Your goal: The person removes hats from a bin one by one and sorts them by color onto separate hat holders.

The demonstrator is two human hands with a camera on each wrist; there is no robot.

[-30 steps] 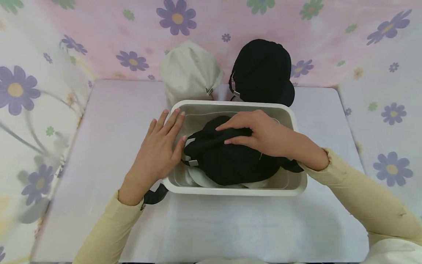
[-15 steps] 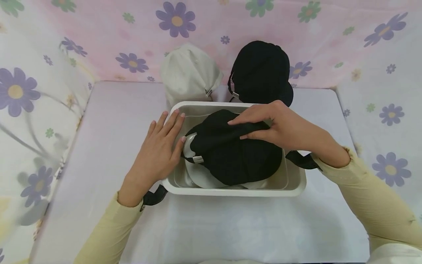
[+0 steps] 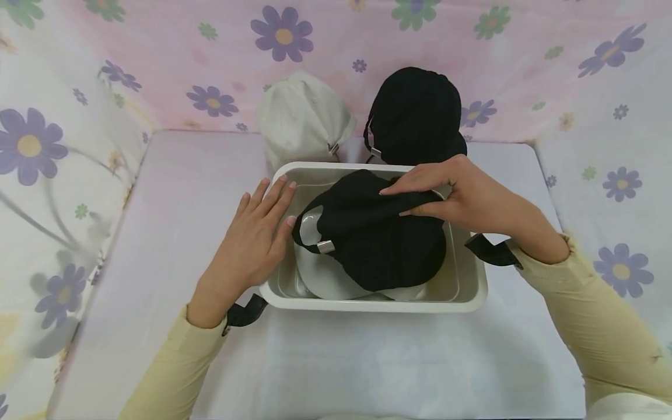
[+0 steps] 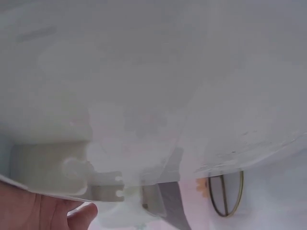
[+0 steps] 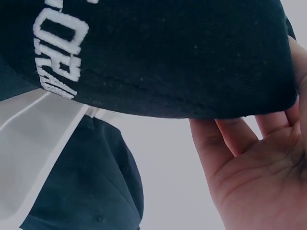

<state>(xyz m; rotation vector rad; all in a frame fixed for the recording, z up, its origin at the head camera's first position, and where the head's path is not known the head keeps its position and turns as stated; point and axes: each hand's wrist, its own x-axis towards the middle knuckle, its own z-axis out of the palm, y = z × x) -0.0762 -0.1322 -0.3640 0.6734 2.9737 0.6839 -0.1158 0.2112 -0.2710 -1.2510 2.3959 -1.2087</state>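
Note:
A black cap with a strap opening and a metal buckle on its left lies over the white bin. My right hand pinches the cap's upper right part between thumb and fingers. White raised lettering shows on this cap in the right wrist view, with the fingers partly behind its edge. On the bin's left rim rests my left hand, its fingers straight. The left wrist view is mostly filled by the bin's smooth wall. Beneath the black cap, a pale cap is partly hidden.
Behind the bin stand a white cap on the left and another black cap on the right, near the flowered back cloth. A pale cloth covers the table.
My right hand has moved right and slightly away from me with the black cap's edge. The cap has turned and spread out, showing more of its strap opening. My left hand has stayed put.

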